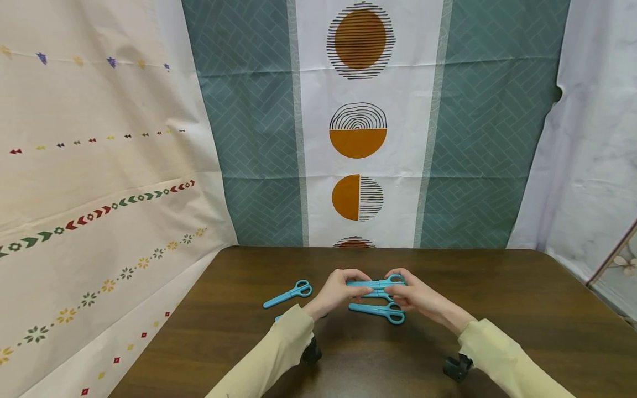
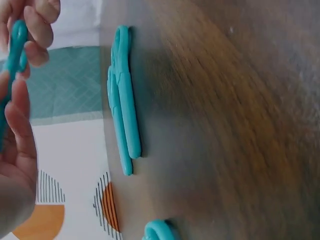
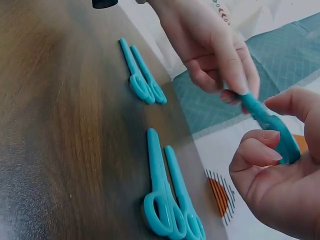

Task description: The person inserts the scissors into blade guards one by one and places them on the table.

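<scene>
Both hands hold one pair of light-blue scissors (image 1: 370, 284) level above the table. The left hand (image 1: 338, 290) pinches its blade end, which looks covered by a blue sheath, between thumb and fingers. At the handle end, the right hand (image 1: 418, 294) curls its fingers and thumb about the loops, as the right wrist view shows on the scissors' handle (image 3: 286, 142). Beneath the hands lie two more scissors, a nearer pair (image 1: 373, 310) and a farther pair (image 3: 181, 187), side by side on the wood.
To the left on the brown table (image 1: 497, 331) lies another pair of blue scissors (image 1: 285, 297). Beside it, one more pair (image 3: 135, 70) is mostly hidden by the left forearm in the head view. A patterned curtain (image 1: 358, 193) hangs behind the table's far edge.
</scene>
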